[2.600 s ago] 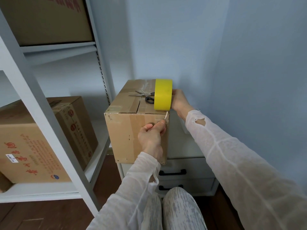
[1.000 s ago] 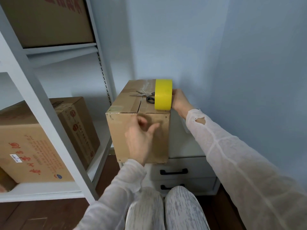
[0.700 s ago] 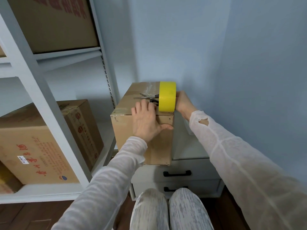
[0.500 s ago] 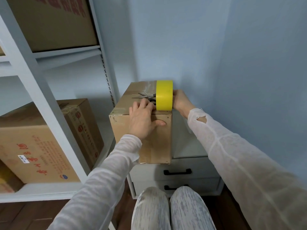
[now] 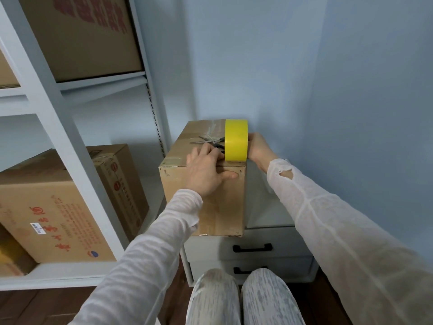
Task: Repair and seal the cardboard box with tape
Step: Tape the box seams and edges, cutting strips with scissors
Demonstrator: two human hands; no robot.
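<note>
One cardboard box [image 5: 220, 207] sits on a drawer unit [image 5: 288, 248]. The left hand [image 5: 206, 174] presses flat over its front top edge, fingers straight. One yellow tape roll [image 5: 236, 140] stands on top, hiding the fingers of the right hand [image 5: 259, 146]; its grip is unclear. One pair of scissors [image 5: 206, 140] lies half covered. Red print on the shelf carton [image 5: 51, 207] is illegible.

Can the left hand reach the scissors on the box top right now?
Probably yes: the left hand rests on the brown cardboard box, right beside the black-handled metal scissors; nothing between.

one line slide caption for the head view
Left hand presses the cardboard box at its front top edge; right hand holds the yellow tape roll upright.
</note>
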